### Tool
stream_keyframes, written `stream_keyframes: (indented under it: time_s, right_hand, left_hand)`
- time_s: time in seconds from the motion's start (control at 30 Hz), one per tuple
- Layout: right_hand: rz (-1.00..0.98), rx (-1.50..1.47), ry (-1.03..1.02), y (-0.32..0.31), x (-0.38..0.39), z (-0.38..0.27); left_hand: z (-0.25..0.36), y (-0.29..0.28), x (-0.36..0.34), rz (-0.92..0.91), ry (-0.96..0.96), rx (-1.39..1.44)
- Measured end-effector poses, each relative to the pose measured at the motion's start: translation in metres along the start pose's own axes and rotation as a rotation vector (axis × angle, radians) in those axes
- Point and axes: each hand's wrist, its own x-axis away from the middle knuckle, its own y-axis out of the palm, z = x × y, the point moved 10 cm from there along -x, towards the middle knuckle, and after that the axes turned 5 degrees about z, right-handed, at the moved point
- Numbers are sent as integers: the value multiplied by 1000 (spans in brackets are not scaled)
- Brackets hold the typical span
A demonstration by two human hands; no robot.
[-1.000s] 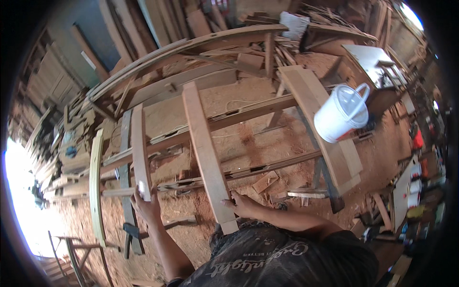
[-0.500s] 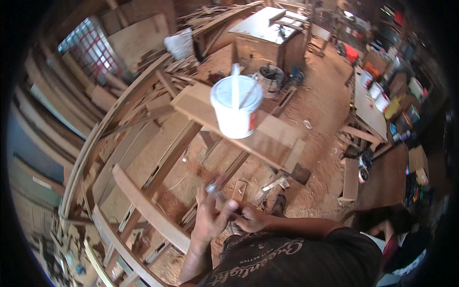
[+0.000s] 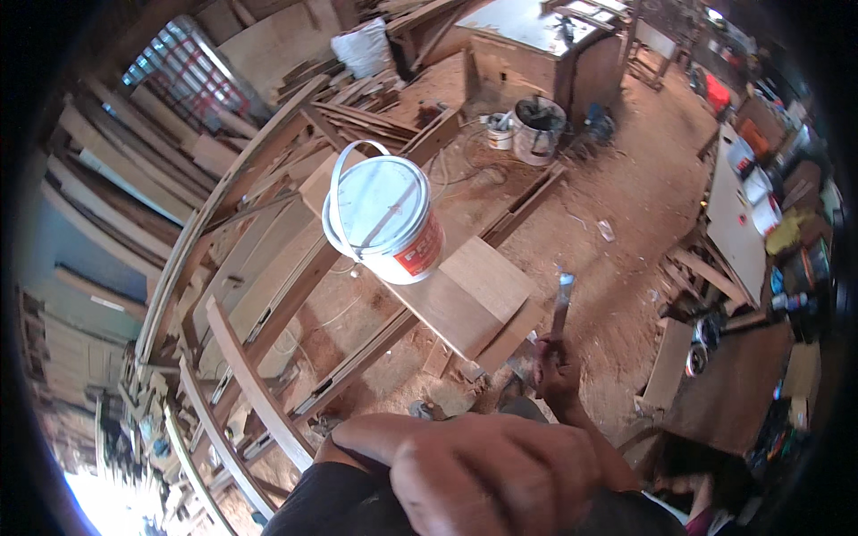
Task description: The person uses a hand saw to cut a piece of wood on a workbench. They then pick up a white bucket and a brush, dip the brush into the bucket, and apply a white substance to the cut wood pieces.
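Observation:
My left hand (image 3: 496, 473) is raised close in front of my chest, its fingers curled into the palm; whatever may be inside is hidden. Farther right, my right hand (image 3: 556, 364) is wrapped around a slim, stick-like tool (image 3: 561, 308) with a pale blue end that points away from me; its exact kind is too small to tell. Ahead and to the left, a white lidded bucket (image 3: 380, 210) with a red label and a raised handle stands on a wooden board (image 3: 465, 308). Neither hand touches the bucket.
Below the board lies a wooden frame with long rails (image 3: 349, 380) and curved slats (image 3: 255, 380). Planks (image 3: 134, 170) lean at the left. A dark bucket (image 3: 538, 129) stands beyond, near a cabinet (image 3: 527, 71). A cluttered bench (image 3: 737, 219) runs along the right; sawdust covers the floor.
My hands, earlier together low in front of me, have parted. The right has moved out to the right with the tool; the left has come up closer. The view has shifted, too.

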Motion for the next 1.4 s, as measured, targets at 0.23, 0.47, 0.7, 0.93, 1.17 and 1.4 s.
stream_keyframes:
  time_s: [0.23,0.47,0.7,0.93,1.17,1.4]
  right_hand:
    - [-35,152,222,-49,-57,28]
    - [-167,374,46,-42,-83,22]
    - [-120,343,33,-18,-86,-2]
    - [-109,292,84,9,-71,-25]
    - [-146,405,-95,27,-67,30]
    - [-83,181,166,74,-37,5]
  left_hand:
    - [-52,19,-8,-88,-147,-33]
    - [-48,3,12,-740,-491,-609]
    - [51,-172,-61,-545,-13,-2273]
    - [210,-419,20,780,-583,-1929]
    - [105,-304,-15,4,-670,-2597]
    - [95,-307,-17,-25,-696,-2590]
